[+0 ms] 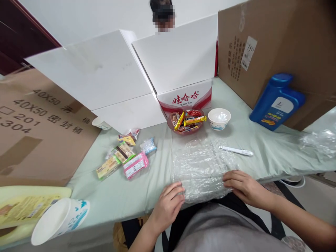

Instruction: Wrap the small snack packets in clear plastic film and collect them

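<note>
A folded clear plastic sheet lies crinkled on the cloth at the table's front edge. My left hand is at its near left corner, fingers bent and pressed together on the edge. At the right edge, my right hand has its fingers curled over the plastic, with the thumb mostly hidden. A white box cutter rests by the sheet's far right corner. Just beyond the sheet stand a dark red bowl of wrapped snacks and a white paper cup.
Several packaged snacks lie to the left. A tipped paper cup and a yellow bottle are near left. A blue bottle leans by the brown carton. White boxes line the back; a person's head shows behind.
</note>
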{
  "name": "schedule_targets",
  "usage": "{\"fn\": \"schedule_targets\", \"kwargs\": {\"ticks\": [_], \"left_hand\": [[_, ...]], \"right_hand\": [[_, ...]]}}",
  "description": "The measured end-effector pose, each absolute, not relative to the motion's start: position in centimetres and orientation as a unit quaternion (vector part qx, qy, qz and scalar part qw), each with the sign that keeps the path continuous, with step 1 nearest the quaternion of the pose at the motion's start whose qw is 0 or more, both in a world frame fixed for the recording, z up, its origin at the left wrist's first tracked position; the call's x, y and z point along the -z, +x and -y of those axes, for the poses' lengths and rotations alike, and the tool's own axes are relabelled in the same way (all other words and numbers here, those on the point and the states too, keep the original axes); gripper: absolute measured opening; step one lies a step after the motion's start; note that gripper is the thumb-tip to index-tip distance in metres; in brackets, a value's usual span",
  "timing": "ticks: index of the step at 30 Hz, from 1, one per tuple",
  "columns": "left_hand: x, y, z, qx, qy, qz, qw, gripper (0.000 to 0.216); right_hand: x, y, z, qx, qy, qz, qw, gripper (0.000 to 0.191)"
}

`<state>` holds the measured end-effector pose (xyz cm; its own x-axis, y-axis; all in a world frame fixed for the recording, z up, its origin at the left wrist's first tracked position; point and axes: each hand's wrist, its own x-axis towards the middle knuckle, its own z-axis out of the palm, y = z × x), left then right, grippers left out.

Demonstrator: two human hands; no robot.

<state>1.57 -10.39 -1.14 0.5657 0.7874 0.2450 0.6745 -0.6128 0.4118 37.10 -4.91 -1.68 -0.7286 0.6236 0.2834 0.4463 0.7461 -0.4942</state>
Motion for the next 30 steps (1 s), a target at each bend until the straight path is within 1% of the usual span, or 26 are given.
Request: {"fn": "schedule_targets", "kwargs": {"ticks": [2, 4, 6, 7, 10, 13, 16, 18, 21, 23, 26, 30], "left_hand": [[0.6, 1.6, 10.7, -0.223, 0.848, -0.444, 0.187, 0.013], [0.0, 1.7, 10.7, -0.226, 0.798, -0.494, 0.260, 0.010], [-0.5, 1.8, 10.3, -0.218, 0.749, -0.539, 0.318, 0.012], [-0.7, 1.8, 9.9, -0.215, 0.735, -0.553, 0.327, 0.013], [-1.1, 1.7, 8.5, -0.224, 0.734, -0.578, 0.279, 0.012], [-1.1, 1.6, 6.9, -0.243, 0.733, -0.593, 0.227, 0.010], [-0.6, 1.3, 5.5, -0.259, 0.740, -0.595, 0.177, 0.010], [0.0, 1.0, 4.8, -0.263, 0.752, -0.586, 0.147, 0.010], [0.8, 0.5, 4.3, -0.239, 0.764, -0.585, 0.132, 0.010], [1.2, 0.2, 4.1, -0.215, 0.763, -0.596, 0.131, 0.013], [1.5, 0.0, 3.7, -0.209, 0.751, -0.611, 0.137, 0.016], [1.4, 0.0, 2.7, -0.226, 0.739, -0.618, 0.141, 0.014]], "right_hand": [[0.9, 36.9, 4.5, -0.233, -0.305, 0.892, 0.238, 0.025], [0.2, 36.7, 4.1, -0.269, -0.328, 0.874, 0.239, 0.022], [-0.3, 36.5, 3.5, -0.297, -0.363, 0.851, 0.238, 0.020], [-0.4, 36.3, 3.2, -0.305, -0.381, 0.839, 0.241, 0.020], [-0.6, 35.6, 1.7, -0.302, -0.420, 0.813, 0.268, 0.019], [-0.5, 34.4, -0.3, -0.270, -0.447, 0.801, 0.292, 0.021], [0.0, 33.1, -2.4, -0.233, -0.467, 0.800, 0.295, 0.024], [0.7, 32.3, -3.4, -0.194, -0.482, 0.813, 0.264, 0.025], [1.8, 31.4, -4.0, -0.114, -0.500, 0.843, 0.162, 0.028], [2.3, 31.2, -3.9, -0.073, -0.500, 0.856, 0.113, 0.029], [2.7, 31.1, -3.6, -0.049, -0.494, 0.861, 0.106, 0.030], [2.7, 31.2, -3.5, -0.050, -0.495, 0.860, 0.117, 0.029]]}}
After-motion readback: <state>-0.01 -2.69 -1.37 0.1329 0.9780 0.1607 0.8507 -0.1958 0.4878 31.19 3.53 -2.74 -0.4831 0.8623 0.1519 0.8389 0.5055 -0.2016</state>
